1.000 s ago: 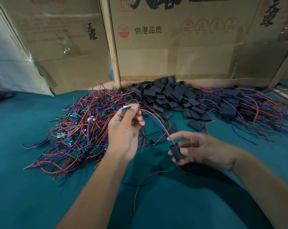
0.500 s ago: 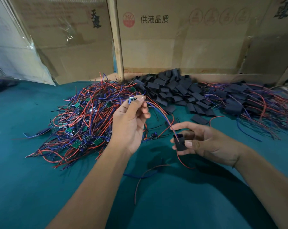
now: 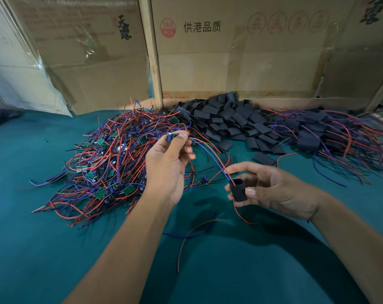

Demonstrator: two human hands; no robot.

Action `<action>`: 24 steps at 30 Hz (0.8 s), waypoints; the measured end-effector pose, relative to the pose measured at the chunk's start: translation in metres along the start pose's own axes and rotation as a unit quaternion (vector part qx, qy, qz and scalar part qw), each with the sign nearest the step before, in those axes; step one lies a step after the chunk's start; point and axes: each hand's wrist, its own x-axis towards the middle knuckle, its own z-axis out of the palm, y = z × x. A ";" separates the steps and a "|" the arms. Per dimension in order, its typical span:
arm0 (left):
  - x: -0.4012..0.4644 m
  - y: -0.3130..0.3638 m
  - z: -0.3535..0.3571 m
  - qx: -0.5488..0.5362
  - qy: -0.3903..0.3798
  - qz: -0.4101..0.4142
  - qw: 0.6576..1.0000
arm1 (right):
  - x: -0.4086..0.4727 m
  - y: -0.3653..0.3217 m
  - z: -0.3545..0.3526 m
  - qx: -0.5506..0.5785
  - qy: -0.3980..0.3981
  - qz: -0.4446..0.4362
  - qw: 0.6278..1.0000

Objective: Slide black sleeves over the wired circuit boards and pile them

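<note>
My left hand [image 3: 167, 165] pinches a small circuit board [image 3: 171, 136] at its fingertips, raised above the green table. Red and blue wires [image 3: 210, 154] run from that board down into a black sleeve [image 3: 238, 190], which my right hand [image 3: 271, 189] holds between thumb and fingers. A red wire end hangs out below the sleeve. To the left lies a tangled heap of bare wired boards [image 3: 102, 163]. A pile of loose black sleeves [image 3: 228, 121] sits at the back centre. Sleeved boards with wires are piled at the right [image 3: 322, 137].
Cardboard boxes [image 3: 241, 62] and a wooden post [image 3: 152, 53] wall off the back of the green table [image 3: 54, 249]. Loose red and blue wires [image 3: 192, 233] lie between my forearms. One stray board [image 3: 202, 180] lies near the hands.
The view has tilted slightly. My right hand has drawn the sleeve a little further along the wires, and more red wire now hangs below it. The left hand keeps the board raised.
</note>
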 end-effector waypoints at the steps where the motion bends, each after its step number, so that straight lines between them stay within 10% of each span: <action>1: 0.000 0.000 0.000 0.003 0.003 0.001 1.000 | 0.000 0.000 0.000 0.000 0.004 -0.001 1.000; 24: -0.004 -0.011 0.002 0.132 -0.022 0.036 0.990 | 0.001 -0.003 0.006 -0.002 0.071 -0.019 0.997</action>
